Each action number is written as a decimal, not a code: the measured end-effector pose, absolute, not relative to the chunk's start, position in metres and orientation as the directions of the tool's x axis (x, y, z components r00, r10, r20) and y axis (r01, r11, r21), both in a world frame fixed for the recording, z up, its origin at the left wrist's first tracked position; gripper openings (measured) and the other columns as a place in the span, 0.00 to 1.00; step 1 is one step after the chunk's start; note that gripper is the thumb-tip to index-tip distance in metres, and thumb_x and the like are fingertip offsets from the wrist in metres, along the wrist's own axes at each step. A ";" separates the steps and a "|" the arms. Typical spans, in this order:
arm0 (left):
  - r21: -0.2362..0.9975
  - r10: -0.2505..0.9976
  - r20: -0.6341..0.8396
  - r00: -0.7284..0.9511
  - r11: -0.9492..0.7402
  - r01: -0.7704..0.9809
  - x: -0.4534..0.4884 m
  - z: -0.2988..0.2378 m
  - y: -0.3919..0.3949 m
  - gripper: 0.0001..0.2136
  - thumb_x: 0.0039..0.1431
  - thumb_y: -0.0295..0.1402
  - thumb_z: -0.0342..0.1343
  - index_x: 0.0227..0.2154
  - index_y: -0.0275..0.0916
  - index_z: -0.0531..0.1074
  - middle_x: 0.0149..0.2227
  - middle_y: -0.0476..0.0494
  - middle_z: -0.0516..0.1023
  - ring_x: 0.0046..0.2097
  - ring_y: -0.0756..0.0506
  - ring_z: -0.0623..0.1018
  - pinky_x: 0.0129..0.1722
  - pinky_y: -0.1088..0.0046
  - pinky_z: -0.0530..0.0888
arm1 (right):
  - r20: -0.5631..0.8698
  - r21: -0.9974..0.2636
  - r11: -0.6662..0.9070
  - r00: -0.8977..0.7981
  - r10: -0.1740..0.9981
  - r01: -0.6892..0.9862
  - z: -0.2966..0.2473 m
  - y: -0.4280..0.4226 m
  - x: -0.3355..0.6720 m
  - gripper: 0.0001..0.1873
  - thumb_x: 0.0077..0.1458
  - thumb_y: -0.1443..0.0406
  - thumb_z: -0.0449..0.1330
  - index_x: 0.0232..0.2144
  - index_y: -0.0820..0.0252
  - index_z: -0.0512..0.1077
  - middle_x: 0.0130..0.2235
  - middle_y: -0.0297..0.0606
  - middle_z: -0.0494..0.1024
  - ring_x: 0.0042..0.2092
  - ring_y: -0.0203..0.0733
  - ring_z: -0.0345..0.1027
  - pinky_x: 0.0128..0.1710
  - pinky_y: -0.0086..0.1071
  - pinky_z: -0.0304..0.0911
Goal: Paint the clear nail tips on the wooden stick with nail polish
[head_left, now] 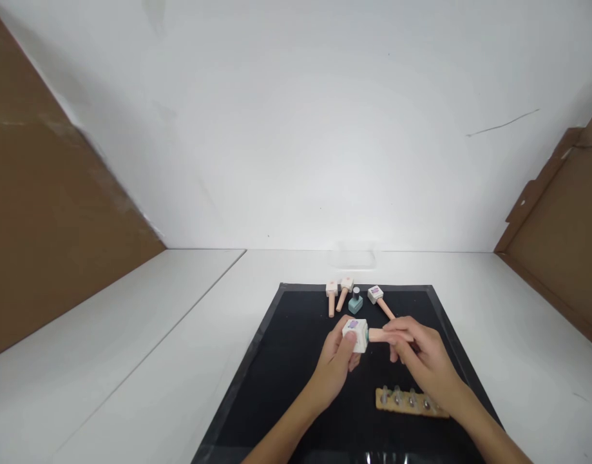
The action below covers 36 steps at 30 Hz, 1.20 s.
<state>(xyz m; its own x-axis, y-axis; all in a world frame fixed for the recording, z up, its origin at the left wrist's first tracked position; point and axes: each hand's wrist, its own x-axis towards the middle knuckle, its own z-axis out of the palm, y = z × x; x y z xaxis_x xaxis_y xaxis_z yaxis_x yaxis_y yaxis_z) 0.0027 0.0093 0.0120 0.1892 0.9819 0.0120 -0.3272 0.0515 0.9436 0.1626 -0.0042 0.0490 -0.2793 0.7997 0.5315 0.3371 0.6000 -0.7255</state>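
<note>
Over a black mat, both my hands hold one small bottle lying on its side. My left hand is closed round its white square body, which has a purple sticker. My right hand pinches its long peach cap, which points right. At the mat's far edge lie three more peach-capped bottles and a small teal bottle that stands upright with a dark cap.
A wooden strip with several small metal pieces lies on the mat under my right wrist. The mat rests on a white table. Brown cardboard walls stand at left and right, a white wall behind.
</note>
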 end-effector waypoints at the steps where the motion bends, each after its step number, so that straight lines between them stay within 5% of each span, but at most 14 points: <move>1: 0.944 0.982 0.007 0.189 0.056 -0.326 0.002 0.012 0.009 0.27 0.39 0.60 0.55 0.25 0.39 0.61 0.13 0.61 0.54 0.15 0.57 0.51 0.15 0.80 0.51 | 0.571 -0.681 0.641 -0.290 0.768 0.355 0.050 -0.004 0.163 0.07 0.61 0.65 0.50 0.34 0.57 0.69 0.23 0.31 0.68 0.23 0.35 0.66 0.22 0.27 0.64; 6: 0.931 0.981 -0.044 0.187 0.108 -0.350 0.001 0.013 0.011 0.28 0.37 0.62 0.55 0.27 0.39 0.61 0.12 0.63 0.52 0.15 0.57 0.50 0.15 0.80 0.50 | 0.706 -0.489 0.790 -0.365 0.607 0.369 0.053 -0.002 0.164 0.13 0.61 0.72 0.47 0.34 0.54 0.70 0.35 0.39 0.71 0.36 0.40 0.70 0.32 0.31 0.67; 10: 0.927 0.977 -0.037 0.211 0.113 -0.358 0.001 0.011 0.012 0.28 0.39 0.62 0.54 0.26 0.40 0.60 0.12 0.63 0.51 0.14 0.57 0.49 0.14 0.80 0.50 | 0.649 -0.629 0.699 -0.264 0.713 0.340 0.045 -0.004 0.161 0.08 0.60 0.66 0.53 0.43 0.53 0.65 0.40 0.41 0.72 0.37 0.41 0.71 0.33 0.32 0.69; 14: 0.932 0.972 -0.019 0.235 0.103 -0.348 0.002 0.009 0.011 0.27 0.40 0.60 0.55 0.26 0.39 0.61 0.12 0.62 0.53 0.15 0.57 0.51 0.15 0.80 0.50 | 0.504 -0.733 0.554 -0.233 0.832 0.394 0.043 -0.005 0.157 0.05 0.60 0.62 0.53 0.38 0.56 0.65 0.26 0.34 0.73 0.24 0.36 0.68 0.21 0.26 0.66; 21: 0.900 0.972 -0.068 0.225 0.157 -0.406 0.002 0.014 0.014 0.27 0.39 0.61 0.55 0.25 0.39 0.59 0.11 0.63 0.53 0.14 0.58 0.50 0.14 0.81 0.49 | 0.692 -0.557 0.745 -0.292 0.661 0.368 0.051 0.000 0.162 0.10 0.57 0.73 0.51 0.33 0.55 0.69 0.34 0.39 0.73 0.36 0.41 0.71 0.35 0.34 0.69; 36: 0.873 0.962 -0.047 0.271 0.171 -0.458 -0.003 0.016 0.014 0.26 0.42 0.59 0.55 0.25 0.39 0.60 0.10 0.63 0.53 0.13 0.57 0.50 0.13 0.82 0.51 | 0.662 -0.685 0.691 -0.198 0.723 0.231 0.053 -0.001 0.167 0.13 0.54 0.76 0.53 0.36 0.54 0.69 0.35 0.38 0.71 0.38 0.42 0.69 0.35 0.35 0.67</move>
